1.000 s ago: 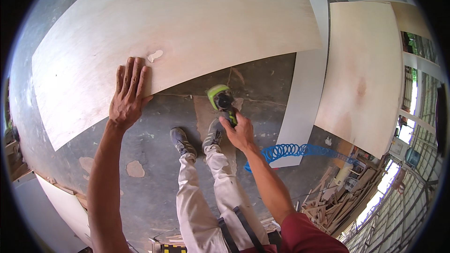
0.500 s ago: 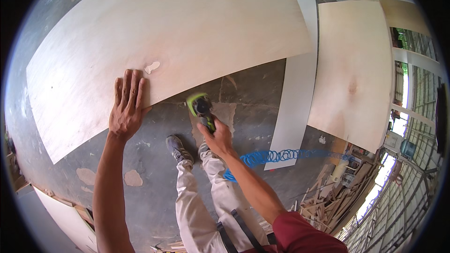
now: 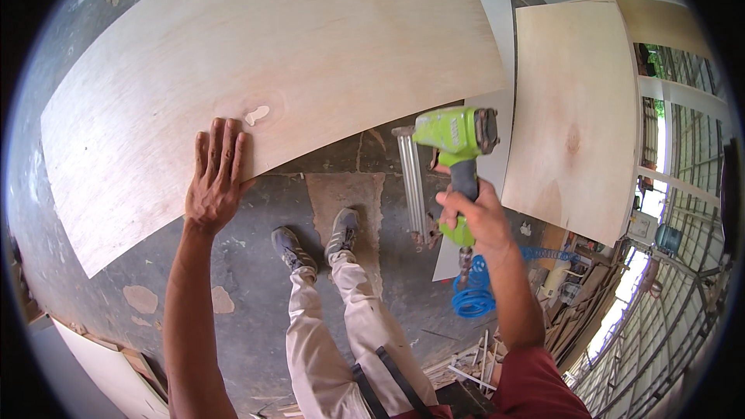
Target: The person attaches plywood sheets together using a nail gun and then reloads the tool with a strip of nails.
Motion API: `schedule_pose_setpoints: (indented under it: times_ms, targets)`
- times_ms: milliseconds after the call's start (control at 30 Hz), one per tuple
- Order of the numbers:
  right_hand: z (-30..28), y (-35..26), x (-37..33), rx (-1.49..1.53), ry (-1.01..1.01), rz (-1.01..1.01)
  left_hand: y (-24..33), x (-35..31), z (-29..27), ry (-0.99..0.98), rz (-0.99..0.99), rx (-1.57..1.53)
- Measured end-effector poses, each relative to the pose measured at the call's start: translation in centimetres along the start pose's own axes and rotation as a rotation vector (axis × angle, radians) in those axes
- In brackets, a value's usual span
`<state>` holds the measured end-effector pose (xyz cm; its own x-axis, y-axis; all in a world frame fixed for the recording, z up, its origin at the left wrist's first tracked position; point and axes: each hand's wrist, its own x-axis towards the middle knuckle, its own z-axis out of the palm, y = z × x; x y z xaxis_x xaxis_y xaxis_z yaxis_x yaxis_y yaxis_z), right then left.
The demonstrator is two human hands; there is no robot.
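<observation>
I count one left hand (image 3: 219,190) and one right hand (image 3: 483,216), two in all. There's one green nail gun (image 3: 450,130) and one blue coiled hose (image 3: 472,302). Broad plywood boards: at least two, a near board (image 3: 326,46) and a far board (image 3: 570,85), with one whitish patch (image 3: 257,115) on the near one. I see two grey shoes (image 3: 341,231), two pale trouser legs (image 3: 372,318) and two dark straps (image 3: 404,379). Scrap wood (image 3: 594,296): more pieces than I can count.

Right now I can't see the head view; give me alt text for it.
The right hand grips a green nail gun, while the left hand lies flat on a large wood panel near its edge. A coiled blue hose shows just below the nail gun.
</observation>
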<state>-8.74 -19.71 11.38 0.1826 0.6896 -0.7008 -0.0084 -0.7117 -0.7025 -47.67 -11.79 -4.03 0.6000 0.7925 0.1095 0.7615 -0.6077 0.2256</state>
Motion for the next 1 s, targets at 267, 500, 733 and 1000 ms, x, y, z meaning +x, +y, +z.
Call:
schedule_pose_setpoints:
  times_ms: [267, 500, 733, 1000]
  targets:
    - [-1.2, -2.4, 2.3, -0.060, -0.051, -0.032, -0.1, 0.0, 0.1, -0.024, -0.009, 0.020]
    - [-1.0, -2.2, 3.0, -0.044, -0.052, -0.014, 0.0, 0.1, 0.0, -0.024, -0.014, 0.019]
    - [-0.8, -2.2, 3.0, -0.047, -0.069, -0.022, 0.0, 0.1, -0.3, -0.014, -0.011, 0.016]
    - [-0.7, -2.3, 3.0, -0.083, -0.064, -0.034, 0.1, 0.1, 0.1, -0.021, -0.009, 0.036]
